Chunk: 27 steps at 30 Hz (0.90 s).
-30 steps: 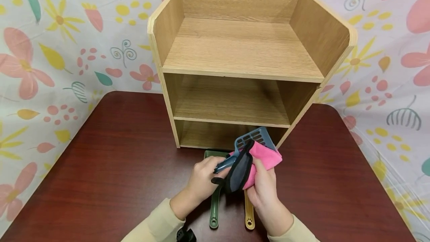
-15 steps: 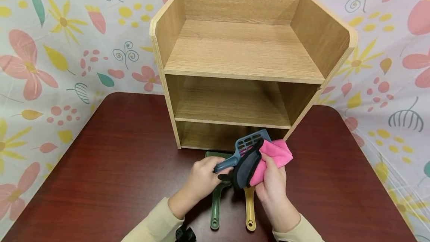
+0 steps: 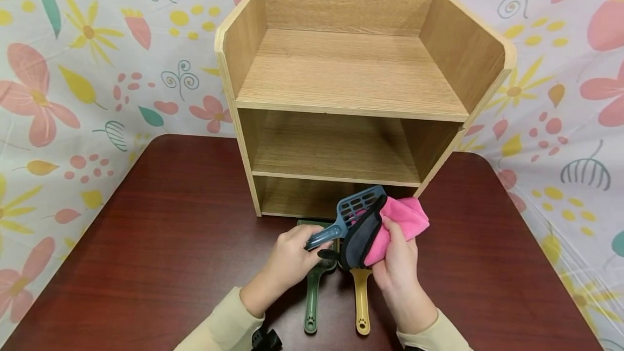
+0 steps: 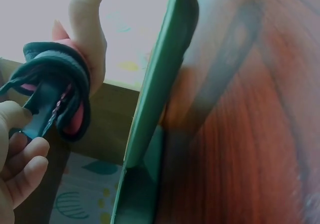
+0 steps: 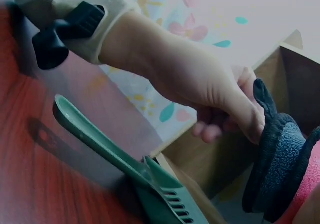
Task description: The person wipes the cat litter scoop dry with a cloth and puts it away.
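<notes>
A blue slotted litter scoop point(image 3: 324, 235) is tilted up over the table, its handle pinched by my left hand point(image 3: 287, 259). My right hand point(image 3: 401, 275) grips a pink and grey cloth point(image 3: 405, 215) with black trim, folded against the scoop's slotted head and hiding part of it. A black loop of the cloth reaches to my left fingers in the head view. In the left wrist view, the cloth point(image 4: 80, 96) wraps around the scoop's head. Below my hands are a green slotted scoop point(image 3: 312, 302) and a yellow scoop point(image 3: 362, 299), their heads partly covered.
Behind the scoops stands a wooden shelf unit point(image 3: 351, 75) with an upper tray and two lower compartments. The dark red table point(image 3: 170, 232) extends to both sides. A patterned curtain point(image 3: 122, 53) hangs around the back and sides.
My right hand has moved right with the cloth, uncovering more of the blue scoop's slots. The scoop shifted slightly right, then back left. The green and yellow scoops stay put.
</notes>
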Each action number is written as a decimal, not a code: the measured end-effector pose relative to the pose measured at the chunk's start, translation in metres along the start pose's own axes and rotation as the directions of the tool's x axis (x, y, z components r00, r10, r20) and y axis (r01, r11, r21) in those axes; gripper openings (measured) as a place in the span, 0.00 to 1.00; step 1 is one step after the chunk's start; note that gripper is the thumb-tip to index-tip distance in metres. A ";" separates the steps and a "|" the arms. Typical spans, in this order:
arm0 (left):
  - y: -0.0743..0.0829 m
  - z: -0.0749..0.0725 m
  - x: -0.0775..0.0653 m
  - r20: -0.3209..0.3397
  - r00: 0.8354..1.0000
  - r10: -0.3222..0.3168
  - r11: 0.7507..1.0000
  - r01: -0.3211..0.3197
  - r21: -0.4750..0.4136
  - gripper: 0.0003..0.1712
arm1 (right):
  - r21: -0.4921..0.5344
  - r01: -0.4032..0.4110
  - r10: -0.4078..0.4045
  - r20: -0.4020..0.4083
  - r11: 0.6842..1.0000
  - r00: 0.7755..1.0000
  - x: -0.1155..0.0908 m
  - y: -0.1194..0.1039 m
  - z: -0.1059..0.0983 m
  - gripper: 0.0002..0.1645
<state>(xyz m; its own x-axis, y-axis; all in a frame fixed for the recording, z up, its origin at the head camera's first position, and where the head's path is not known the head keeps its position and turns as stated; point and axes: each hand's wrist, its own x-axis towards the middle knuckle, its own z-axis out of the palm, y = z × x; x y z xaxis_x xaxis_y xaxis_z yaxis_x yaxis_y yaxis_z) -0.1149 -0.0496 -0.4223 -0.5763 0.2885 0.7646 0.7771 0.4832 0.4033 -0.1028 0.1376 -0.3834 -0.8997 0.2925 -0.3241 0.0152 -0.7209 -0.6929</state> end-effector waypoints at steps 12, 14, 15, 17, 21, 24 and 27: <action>-0.003 0.008 -0.001 -0.080 0.990 0.119 0.991 -0.123 -0.050 0.16 | -0.079 -0.074 0.078 0.049 0.994 0.996 -0.013 0.020 0.004 0.29; -0.004 0.009 -0.001 -0.090 0.987 0.134 0.988 -0.140 -0.059 0.15 | -0.085 -0.094 0.098 0.053 0.992 0.994 -0.016 0.023 0.005 0.26; -0.004 0.009 -0.001 -0.096 0.985 0.142 0.987 -0.148 -0.058 0.15 | -0.089 -0.107 0.112 0.049 0.990 0.993 -0.017 0.024 0.005 0.24; -0.004 0.009 -0.001 -0.107 0.982 0.157 0.985 -0.164 -0.053 0.16 | -0.096 -0.120 0.125 0.046 0.988 0.991 -0.019 0.025 0.005 0.20; -0.003 0.009 0.000 -0.112 0.979 0.170 0.984 -0.175 -0.038 0.17 | -0.095 -0.119 0.123 0.039 0.988 0.992 -0.019 0.023 0.005 0.17; -0.004 0.009 0.000 -0.100 0.980 0.171 0.984 -0.176 -0.037 0.17 | -0.097 -0.113 0.116 0.024 0.989 0.993 -0.018 0.019 0.004 0.21; -0.005 0.007 0.000 -0.088 0.980 0.176 0.984 -0.179 -0.025 0.16 | -0.110 -0.096 0.098 0.018 0.989 0.995 -0.015 0.015 0.003 0.24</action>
<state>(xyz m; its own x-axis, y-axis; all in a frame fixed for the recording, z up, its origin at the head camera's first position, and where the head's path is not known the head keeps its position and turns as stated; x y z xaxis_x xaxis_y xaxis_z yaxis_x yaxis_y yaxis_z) -0.1203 -0.0462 -0.4281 -0.4060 0.2957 0.8647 0.8737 0.4029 0.2725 -0.0907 0.1204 -0.3873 -0.9013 0.2092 -0.3793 0.1493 -0.6719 -0.7254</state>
